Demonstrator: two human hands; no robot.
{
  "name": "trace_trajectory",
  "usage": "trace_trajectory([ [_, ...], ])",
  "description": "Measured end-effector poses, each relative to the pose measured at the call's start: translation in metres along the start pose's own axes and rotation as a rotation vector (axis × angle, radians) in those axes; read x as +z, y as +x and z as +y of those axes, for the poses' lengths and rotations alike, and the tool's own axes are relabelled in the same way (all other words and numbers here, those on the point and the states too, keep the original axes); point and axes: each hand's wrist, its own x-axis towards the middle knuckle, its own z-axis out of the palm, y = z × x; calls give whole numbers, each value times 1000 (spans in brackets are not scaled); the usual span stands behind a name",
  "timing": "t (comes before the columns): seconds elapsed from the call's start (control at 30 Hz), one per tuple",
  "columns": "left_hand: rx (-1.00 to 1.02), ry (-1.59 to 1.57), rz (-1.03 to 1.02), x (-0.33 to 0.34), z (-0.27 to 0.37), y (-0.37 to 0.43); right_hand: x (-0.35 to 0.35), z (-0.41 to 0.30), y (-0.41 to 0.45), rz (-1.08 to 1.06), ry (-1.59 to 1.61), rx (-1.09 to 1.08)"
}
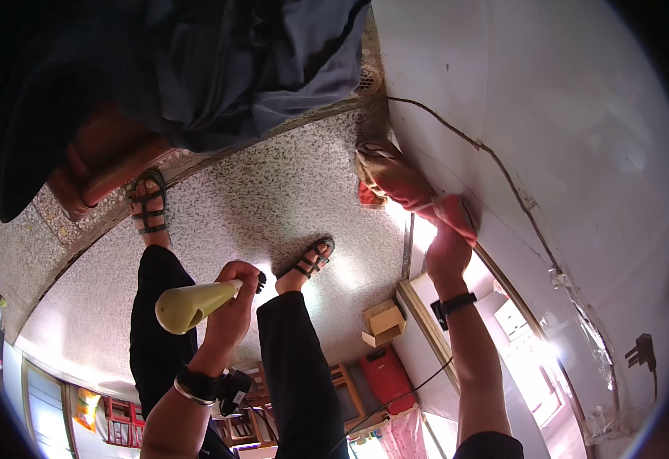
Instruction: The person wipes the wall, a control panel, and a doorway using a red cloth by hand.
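My left hand (237,304) grips a pale yellow-green tapered plastic handle (194,307) with an opening near its wide end. Short black bristle-like tips (261,282) show past my fingers, so it looks like a brush, though its head is mostly hidden. At the foot of the white wall, my right hand (448,261) is closed on one end of a bunched red and brown cloth (400,175). The cloth's other end reaches down along the wall's base, beside a small red piece (370,195). A black watch is on my right wrist.
Black-trousered legs in sandals (314,258) stand on the speckled floor (254,183). A dark zippered garment (242,63) hangs over red-brown wooden furniture (122,172). A cable (498,160) runs along the wall, with a plug (641,350) hanging near it. Behind are a cardboard box (384,322) and red stools (123,421).
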Motion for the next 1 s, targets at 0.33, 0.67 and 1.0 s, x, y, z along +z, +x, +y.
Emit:
trace_trajectory([
  [0.33, -22, 139, -22, 10, -15, -5, 117, -22, 96, 84, -244, -144],
  [0.67, -22, 242, -82, 11, -27, -12, 25, -16, 68, -23, -99, -34],
  [1.0, 9, 299, -140, 15, -8, -18, -60, -36, 23, 172, -76, 164],
])
